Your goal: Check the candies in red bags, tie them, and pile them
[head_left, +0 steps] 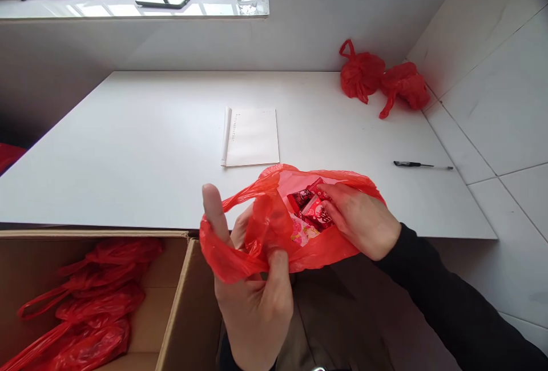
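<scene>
At near edge of table [128, 148], red bag [261, 217] held just over edge; left hand [252, 294] closed on bunched rim, thumb up, likely to keep mouth spread; right hand [363, 222] inside mouth, fingers resting on sweet packets [310, 211], grasp unclear; box [188, 302] of like bags below left.

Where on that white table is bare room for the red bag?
The widest bare stretch of the table lies left of the notepad; a smaller one sits between notepad and pen. Two tied bags crowd the far right corner. The red bag crowds the near edge.
</scene>
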A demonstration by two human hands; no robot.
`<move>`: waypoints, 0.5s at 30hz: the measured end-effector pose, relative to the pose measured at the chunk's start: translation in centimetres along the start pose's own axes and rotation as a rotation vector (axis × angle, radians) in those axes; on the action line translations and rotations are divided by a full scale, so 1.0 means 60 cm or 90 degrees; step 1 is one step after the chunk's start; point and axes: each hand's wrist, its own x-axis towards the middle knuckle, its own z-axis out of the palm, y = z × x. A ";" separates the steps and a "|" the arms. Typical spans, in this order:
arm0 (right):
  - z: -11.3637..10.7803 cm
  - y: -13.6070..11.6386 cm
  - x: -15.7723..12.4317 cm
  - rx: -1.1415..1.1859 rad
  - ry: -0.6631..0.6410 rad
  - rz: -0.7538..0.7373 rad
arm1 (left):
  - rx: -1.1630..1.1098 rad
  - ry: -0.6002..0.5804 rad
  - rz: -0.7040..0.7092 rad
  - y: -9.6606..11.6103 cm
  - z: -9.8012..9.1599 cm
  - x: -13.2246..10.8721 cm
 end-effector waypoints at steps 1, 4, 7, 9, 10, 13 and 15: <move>0.003 0.000 0.004 -0.053 -0.011 0.009 | 0.007 -0.014 -0.001 -0.001 0.001 -0.002; 0.013 -0.001 0.016 -0.128 -0.029 0.022 | 0.068 -0.040 0.008 -0.002 0.004 -0.007; 0.015 0.000 0.027 -0.128 -0.012 0.031 | 0.097 -0.035 0.001 -0.003 0.004 -0.008; 0.013 0.001 0.034 -0.132 -0.001 0.039 | 0.080 -0.036 -0.011 -0.005 0.006 -0.008; 0.012 0.002 0.037 -0.136 0.001 0.042 | 0.071 -0.038 -0.012 -0.006 0.006 -0.008; 0.009 0.003 0.043 -0.142 0.015 0.045 | 0.061 -0.036 -0.014 -0.009 0.008 -0.008; 0.007 0.004 0.044 -0.139 0.040 0.030 | 0.055 -0.038 -0.022 -0.010 0.008 -0.007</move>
